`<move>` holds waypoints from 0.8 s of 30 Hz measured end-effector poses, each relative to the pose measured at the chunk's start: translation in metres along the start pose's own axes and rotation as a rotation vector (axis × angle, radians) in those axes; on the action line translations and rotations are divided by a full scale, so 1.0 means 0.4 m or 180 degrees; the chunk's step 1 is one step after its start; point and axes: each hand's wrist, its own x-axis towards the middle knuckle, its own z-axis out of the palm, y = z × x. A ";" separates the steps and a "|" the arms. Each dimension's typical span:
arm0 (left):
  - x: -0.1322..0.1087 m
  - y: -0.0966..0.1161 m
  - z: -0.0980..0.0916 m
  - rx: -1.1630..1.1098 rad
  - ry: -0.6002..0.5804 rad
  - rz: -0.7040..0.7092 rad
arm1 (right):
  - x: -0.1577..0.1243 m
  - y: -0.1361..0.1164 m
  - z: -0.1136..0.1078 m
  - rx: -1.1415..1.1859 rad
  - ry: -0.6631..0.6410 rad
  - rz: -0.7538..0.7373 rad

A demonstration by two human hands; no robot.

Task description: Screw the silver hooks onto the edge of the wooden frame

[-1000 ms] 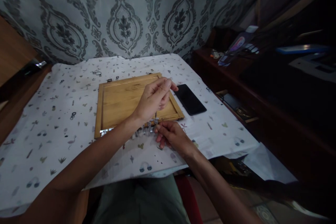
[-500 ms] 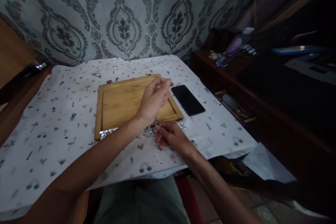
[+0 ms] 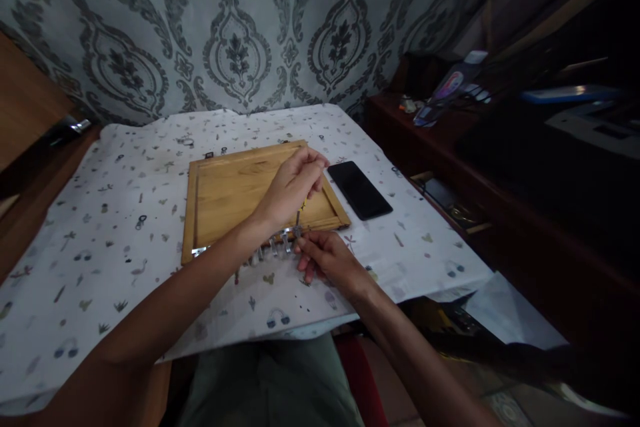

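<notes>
A wooden board with a raised frame (image 3: 230, 193) lies flat on the table. Over its right half, my left hand (image 3: 290, 188) is closed around a small screwdriver (image 3: 299, 217); a bit of yellow handle and the thin shaft show below the fingers. The shaft points down at the board's near edge. Along that edge runs a row of shiny metal pieces, perhaps hinges or clips (image 3: 286, 241), partly behind my left forearm. My right hand (image 3: 327, 257) pinches the metal piece at the right end of this row, by the screwdriver tip.
A black phone (image 3: 359, 190) lies right of the board on the patterned white tablecloth (image 3: 125, 213). At the right stands dark red furniture with a bottle (image 3: 449, 88) and an open drawer (image 3: 450, 207). Patterned wallpaper (image 3: 235, 47) covers the wall behind.
My left hand has turned slightly, and the screwdriver's shaft and yellow handle now show beneath it. More of the metal row is visible. My right hand stays almost in place.
</notes>
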 end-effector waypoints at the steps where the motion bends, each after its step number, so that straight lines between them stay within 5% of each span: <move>1: 0.000 0.001 -0.005 0.0268 0.0076 0.0095 | 0.000 0.000 0.000 -0.0001 0.0003 -0.0001; 12: -0.015 0.067 -0.051 0.3350 -0.0214 0.0325 | -0.003 -0.004 0.001 -0.0050 0.0033 0.0067; 17: -0.022 0.096 -0.067 0.3540 -0.0806 0.0407 | -0.005 -0.006 0.002 -0.0065 0.0053 0.0063; 24: -0.036 0.110 -0.067 0.3591 -0.1115 0.0673 | -0.008 -0.010 0.003 -0.0123 0.0090 0.0075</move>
